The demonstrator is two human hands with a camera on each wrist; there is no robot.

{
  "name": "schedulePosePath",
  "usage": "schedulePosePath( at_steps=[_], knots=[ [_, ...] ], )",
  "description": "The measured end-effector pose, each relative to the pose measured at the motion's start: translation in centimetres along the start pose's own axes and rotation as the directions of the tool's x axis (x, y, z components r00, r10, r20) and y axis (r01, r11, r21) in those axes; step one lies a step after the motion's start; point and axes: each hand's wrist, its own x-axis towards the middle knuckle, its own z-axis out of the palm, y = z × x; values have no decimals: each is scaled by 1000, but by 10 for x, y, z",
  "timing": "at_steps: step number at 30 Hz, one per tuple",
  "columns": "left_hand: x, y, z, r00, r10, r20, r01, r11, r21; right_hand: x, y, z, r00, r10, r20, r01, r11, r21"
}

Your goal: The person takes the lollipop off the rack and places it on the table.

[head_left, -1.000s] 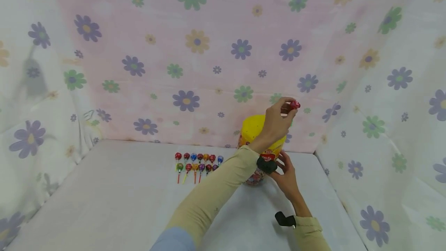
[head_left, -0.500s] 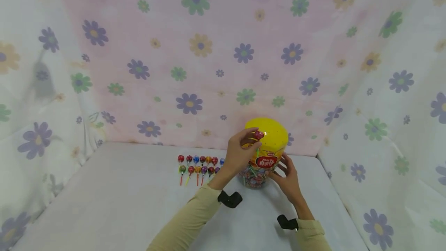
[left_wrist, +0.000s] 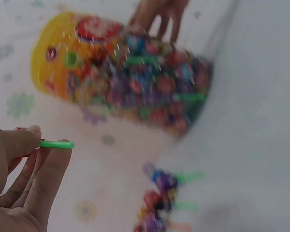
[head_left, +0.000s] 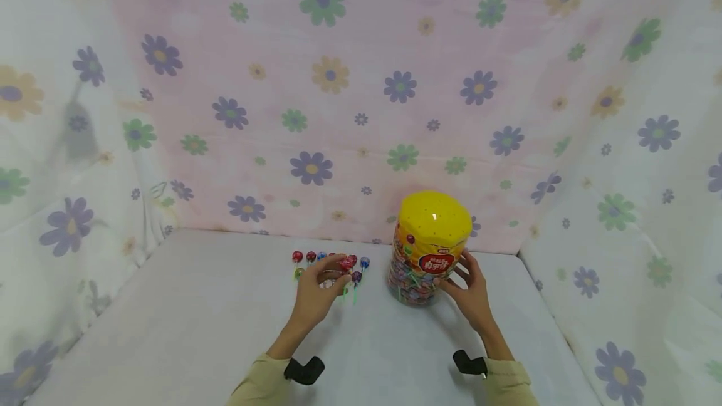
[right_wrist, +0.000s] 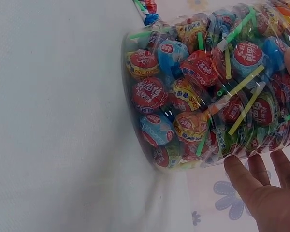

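My left hand (head_left: pixel 313 298) pinches a red-wrapped lollipop (head_left: pixel 348 262) above the right part of the laid-out lollipops. In the left wrist view its green stick (left_wrist: pixel 59 144) pokes out past the fingertips, while the wrapped head is mostly hidden. Two rows of lollipops (head_left: pixel 365 262) in several colours lie on the table, partly covered by that hand. A large clear jar (head_left: pixel 407 275) full of lollipops, with a yellow lid (head_left: pixel 435 215), stands to the right. My right hand (head_left: pixel 472 298) holds the jar's right side, thumb in front and fingers along the side.
The white table (head_left: pixel 192 318) reaches back to a flowered pink curtain (head_left: pixel 350 99). More flowered cloth (head_left: pixel 632 268) hangs at both sides. A black wrist mount (head_left: pixel 304 369) sits on the left forearm and another black mount (head_left: pixel 469 363) on the right.
My left hand has carried the red lollipop left and down, from above the jar, across its front, to the rows. The right hand has stayed at the jar.
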Motion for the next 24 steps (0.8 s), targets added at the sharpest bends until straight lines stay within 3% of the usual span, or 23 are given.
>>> schedulePosePath(
  at_steps=[6,11,14,19,24],
  knots=[
    [-9,-33,-55,994,-88,-58,96,982,164,-5,-4,-6,998,5,60,0,996,-94],
    [-2,-63,-86,979,-184,-89,204,916,345,-20,-13,-15,992,48,115,-13,958,-287],
    [3,-76,-96,973,-205,-109,232,867,441,-32,-18,-18,988,87,130,-31,924,-381],
    [13,-90,-101,968,-222,-119,251,819,516,-49,-23,-16,982,104,156,-15,875,-484],
    [23,-88,-98,963,-255,-83,255,772,582,-62,-24,-14,971,139,193,-3,818,-575]
  ],
)
